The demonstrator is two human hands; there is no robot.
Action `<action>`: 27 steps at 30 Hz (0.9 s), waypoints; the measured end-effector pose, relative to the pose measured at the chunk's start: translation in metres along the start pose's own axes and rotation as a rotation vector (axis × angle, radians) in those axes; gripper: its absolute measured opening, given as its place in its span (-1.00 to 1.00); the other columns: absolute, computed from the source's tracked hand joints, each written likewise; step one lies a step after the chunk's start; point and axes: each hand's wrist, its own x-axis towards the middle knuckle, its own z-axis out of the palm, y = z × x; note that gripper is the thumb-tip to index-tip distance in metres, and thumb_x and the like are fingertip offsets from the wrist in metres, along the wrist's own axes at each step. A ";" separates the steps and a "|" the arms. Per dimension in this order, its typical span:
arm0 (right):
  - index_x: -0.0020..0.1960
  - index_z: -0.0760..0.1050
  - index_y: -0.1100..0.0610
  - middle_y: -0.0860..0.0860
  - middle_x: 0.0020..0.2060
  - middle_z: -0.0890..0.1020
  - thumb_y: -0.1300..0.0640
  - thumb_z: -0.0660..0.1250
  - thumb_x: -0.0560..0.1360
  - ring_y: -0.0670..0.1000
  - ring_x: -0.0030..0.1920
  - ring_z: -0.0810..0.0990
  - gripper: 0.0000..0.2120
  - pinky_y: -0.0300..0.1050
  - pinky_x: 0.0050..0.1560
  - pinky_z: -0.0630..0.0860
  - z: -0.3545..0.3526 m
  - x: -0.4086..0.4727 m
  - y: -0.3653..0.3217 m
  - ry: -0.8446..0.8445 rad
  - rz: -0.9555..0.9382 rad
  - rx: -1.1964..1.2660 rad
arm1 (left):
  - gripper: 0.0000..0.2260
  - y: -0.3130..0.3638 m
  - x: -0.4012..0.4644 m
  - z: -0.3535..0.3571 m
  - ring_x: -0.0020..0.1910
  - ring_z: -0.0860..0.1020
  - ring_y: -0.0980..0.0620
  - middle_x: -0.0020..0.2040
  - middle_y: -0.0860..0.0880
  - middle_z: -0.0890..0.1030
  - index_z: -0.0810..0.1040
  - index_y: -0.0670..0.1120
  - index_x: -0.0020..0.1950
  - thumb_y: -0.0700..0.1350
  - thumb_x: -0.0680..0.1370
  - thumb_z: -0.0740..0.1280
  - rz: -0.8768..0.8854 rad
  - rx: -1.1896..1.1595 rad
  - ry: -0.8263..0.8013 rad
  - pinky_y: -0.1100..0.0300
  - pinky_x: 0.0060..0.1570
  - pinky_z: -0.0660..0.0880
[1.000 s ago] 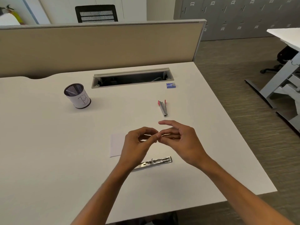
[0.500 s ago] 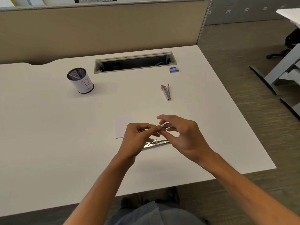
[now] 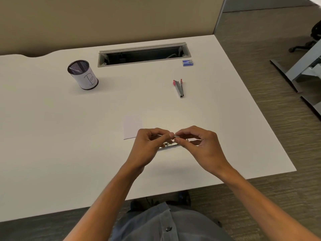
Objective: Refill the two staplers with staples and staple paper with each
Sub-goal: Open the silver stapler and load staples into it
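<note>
My left hand (image 3: 147, 148) and my right hand (image 3: 203, 146) meet over the desk, and both pinch a short strip of staples (image 3: 177, 136) between fingertips. Right under them lies a silver stapler (image 3: 169, 145), opened out flat and mostly hidden by the fingers. A white slip of paper (image 3: 132, 126) lies just left of the hands. Farther back to the right rests a second stapler (image 3: 178, 87), red and grey. Behind it sits a small blue staple box (image 3: 187, 63).
A mesh pen cup (image 3: 83, 75) with a white label stands at the back left of the white desk (image 3: 52, 136). An open cable tray (image 3: 144, 55) runs along the back, in front of a beige partition. The desk's right edge drops to carpet.
The view has tilted down and the hands have sunk closer to the silver stapler. Both still pinch the staple strip between them.
</note>
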 end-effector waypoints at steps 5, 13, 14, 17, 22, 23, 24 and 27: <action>0.02 0.67 0.05 -0.14 -0.09 0.69 0.14 0.48 0.47 -0.10 -0.02 0.66 -0.87 -0.12 -0.04 0.61 -0.003 0.000 0.011 0.028 0.033 -0.034 | -0.92 -0.012 0.006 -0.001 -0.14 0.68 0.02 -0.20 -0.04 0.72 0.71 -0.12 -0.10 -0.14 0.52 0.44 0.006 0.083 0.050 0.11 -0.03 0.56; 0.02 0.66 0.03 -0.16 -0.07 0.66 0.11 0.46 0.49 -0.14 -0.01 0.63 -0.88 -0.30 -0.14 0.56 0.001 0.006 0.045 0.034 0.028 -0.169 | -0.70 -0.072 0.021 -0.007 0.15 0.52 0.11 0.06 0.13 0.62 0.63 0.00 0.12 -0.04 0.40 0.43 0.224 0.658 0.110 0.15 0.17 0.44; 0.02 0.66 0.02 -0.17 -0.07 0.65 0.09 0.46 0.49 -0.13 -0.01 0.62 -0.88 -0.25 -0.12 0.57 0.003 0.007 0.051 0.026 0.021 -0.203 | -0.67 -0.076 0.023 -0.006 0.16 0.50 0.09 0.07 0.11 0.61 0.62 -0.02 0.14 -0.04 0.39 0.44 0.248 0.700 0.092 0.19 0.17 0.39; 0.01 0.64 -0.01 -0.19 -0.05 0.63 0.04 0.45 0.49 -0.14 -0.01 0.60 -0.89 -0.10 -0.03 0.58 0.008 0.010 0.066 -0.005 -0.006 -0.312 | -0.67 -0.085 0.027 -0.003 0.14 0.50 0.06 0.06 0.08 0.63 0.62 -0.03 0.17 -0.02 0.43 0.49 0.280 0.774 0.066 0.17 0.13 0.38; 0.04 0.63 0.02 -0.18 0.00 0.60 0.05 0.42 0.51 -0.13 -0.04 0.59 -0.87 -0.04 0.02 0.56 0.016 0.014 0.076 -0.088 -0.045 -0.422 | -0.77 -0.095 0.033 0.002 0.08 0.53 0.05 0.03 0.08 0.65 0.64 0.00 0.15 -0.02 0.51 0.44 0.254 0.727 0.058 0.02 0.10 0.47; 0.05 0.63 0.03 -0.17 0.01 0.60 0.04 0.42 0.52 -0.11 -0.05 0.59 -0.86 -0.03 0.02 0.56 0.017 0.015 0.076 -0.104 -0.051 -0.447 | -0.79 -0.096 0.033 0.003 0.07 0.53 0.05 0.02 0.07 0.65 0.63 0.00 0.14 -0.02 0.52 0.42 0.248 0.704 0.058 0.02 0.09 0.47; 0.06 0.64 0.04 -0.15 0.01 0.61 0.05 0.41 0.52 -0.10 -0.05 0.60 -0.86 -0.04 0.02 0.56 0.019 0.016 0.077 -0.119 -0.054 -0.466 | -0.81 -0.097 0.033 0.004 0.05 0.53 0.06 0.01 0.07 0.65 0.63 0.00 0.13 -0.02 0.53 0.41 0.246 0.687 0.058 0.02 0.09 0.47; 0.09 0.63 0.06 -0.10 0.03 0.63 0.06 0.39 0.54 -0.05 -0.04 0.61 -0.84 -0.06 0.03 0.54 0.021 0.019 0.079 -0.166 -0.054 -0.533 | -0.85 -0.102 0.034 0.007 0.02 0.55 0.06 -0.01 0.08 0.65 0.63 -0.01 0.08 -0.04 0.54 0.40 0.234 0.659 0.060 -0.01 0.05 0.50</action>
